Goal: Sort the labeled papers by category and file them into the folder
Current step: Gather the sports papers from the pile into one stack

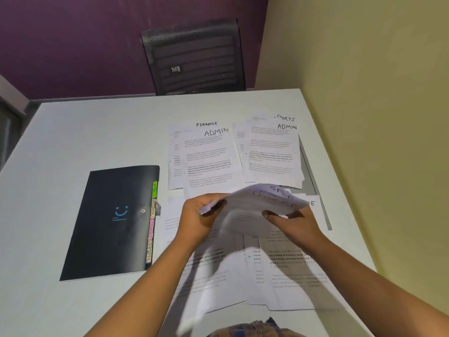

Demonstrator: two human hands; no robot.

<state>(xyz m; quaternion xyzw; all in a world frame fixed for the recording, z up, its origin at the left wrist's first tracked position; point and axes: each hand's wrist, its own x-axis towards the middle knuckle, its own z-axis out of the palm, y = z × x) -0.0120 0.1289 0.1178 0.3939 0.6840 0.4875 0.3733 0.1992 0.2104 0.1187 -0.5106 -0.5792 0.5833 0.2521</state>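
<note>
Both hands hold a small stack of white papers (252,203) lifted above the table, blurred, its top sheet hand-marked SPORTS. My left hand (198,215) grips the stack's left edge; my right hand (291,221) grips its right edge from below. A black folder (111,222) with a blue smile logo lies shut at the left, coloured labelled tabs (151,224) along its right edge. Further back lie two piles: one topped ADMIN (210,159) over a FINANCE sheet, another topped ADMIN (273,152) over a SPORTS sheet. More printed sheets (286,271) lie under my arms.
The white table (85,132) stands against a yellow wall on the right. A black mesh chair (194,57) stands behind the far edge, before a purple wall. The table's left half holds only the folder.
</note>
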